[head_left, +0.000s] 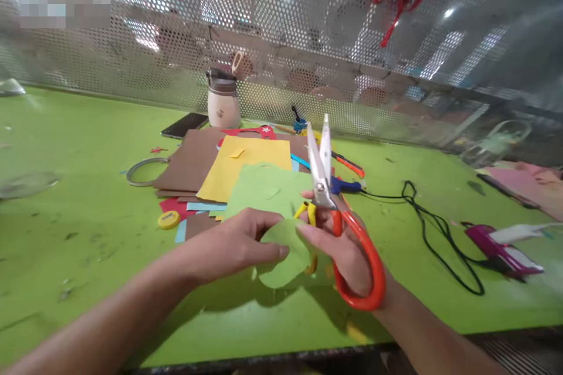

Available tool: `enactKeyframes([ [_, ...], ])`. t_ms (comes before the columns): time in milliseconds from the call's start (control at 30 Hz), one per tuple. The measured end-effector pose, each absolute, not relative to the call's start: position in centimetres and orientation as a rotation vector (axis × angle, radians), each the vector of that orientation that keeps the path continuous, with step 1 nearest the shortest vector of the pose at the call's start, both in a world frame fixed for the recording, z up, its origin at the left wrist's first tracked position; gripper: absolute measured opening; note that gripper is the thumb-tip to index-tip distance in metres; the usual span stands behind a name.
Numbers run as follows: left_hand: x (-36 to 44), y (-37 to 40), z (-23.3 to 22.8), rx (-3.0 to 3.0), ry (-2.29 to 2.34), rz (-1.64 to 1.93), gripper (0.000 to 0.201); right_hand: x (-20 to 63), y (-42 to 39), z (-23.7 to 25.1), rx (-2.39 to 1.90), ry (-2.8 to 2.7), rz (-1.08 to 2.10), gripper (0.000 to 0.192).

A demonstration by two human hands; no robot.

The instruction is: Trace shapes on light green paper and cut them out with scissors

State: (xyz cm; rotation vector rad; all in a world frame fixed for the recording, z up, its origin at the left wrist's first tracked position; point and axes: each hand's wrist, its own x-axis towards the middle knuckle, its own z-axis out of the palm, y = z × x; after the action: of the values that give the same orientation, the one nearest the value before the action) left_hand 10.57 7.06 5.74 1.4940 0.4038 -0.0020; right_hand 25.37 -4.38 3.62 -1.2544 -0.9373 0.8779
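A rounded piece of light green paper is pinched between the thumb and fingers of my left hand. My right hand also touches its right edge with the thumb. Looped over that same right hand is a pair of scissors with orange-red handles, blades pointing up and away from me, slightly apart. A yellow curved piece shows beside the right fingers; I cannot tell what it belongs to. Just beyond my hands lies a sheet of green paper, partly over a yellow sheet.
Brown sheets, a tape ring and a yellow round object lie left. Behind stand a jug and a perforated screen. Rightward are a blue-handled tool, a black cord and a purple glue gun.
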Motion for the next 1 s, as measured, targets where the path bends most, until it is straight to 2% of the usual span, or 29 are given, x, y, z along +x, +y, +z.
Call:
enactKeyframes([
  [167, 11.0, 7.2, 5.6, 1.570, 0.530, 0.121, 0.016, 25.1, -4.6, 3.6, -1.295, -0.966, 0.859, 0.033],
  [300, 11.2, 7.6, 5.5, 1.494, 0.648, 0.333, 0.017, 25.3, -4.4, 3.3, -1.312, -0.902, 0.748, 0.034],
  [433, 11.3, 7.7, 5.2, 1.397, 0.679, 0.458, 0.016, 25.2, -4.3, 3.4, -1.332, -0.871, 0.773, 0.036],
  [667, 11.4, 7.5, 5.1, 1.250, 0.645, 0.535, 0.015, 24.1, -4.6, 3.3, -1.339, -0.865, 0.803, 0.034],
  [833, 11.0, 7.6, 4.9, 1.062, 0.537, 0.538, 0.022, 24.8, -4.5, 2.5, -1.302, -0.796, 0.693, 0.040],
  [933, 11.0, 7.4, 4.9, 1.106, 0.514, 0.447, 0.008, 25.3, -4.4, 2.4, -1.261, -0.749, 0.618, 0.041],
  [1000, 11.1, 7.2, 4.9, 1.148, 0.523, 0.440, 0.008, 25.3, -4.4, 2.5, -1.247, -0.720, 0.573, 0.044],
])
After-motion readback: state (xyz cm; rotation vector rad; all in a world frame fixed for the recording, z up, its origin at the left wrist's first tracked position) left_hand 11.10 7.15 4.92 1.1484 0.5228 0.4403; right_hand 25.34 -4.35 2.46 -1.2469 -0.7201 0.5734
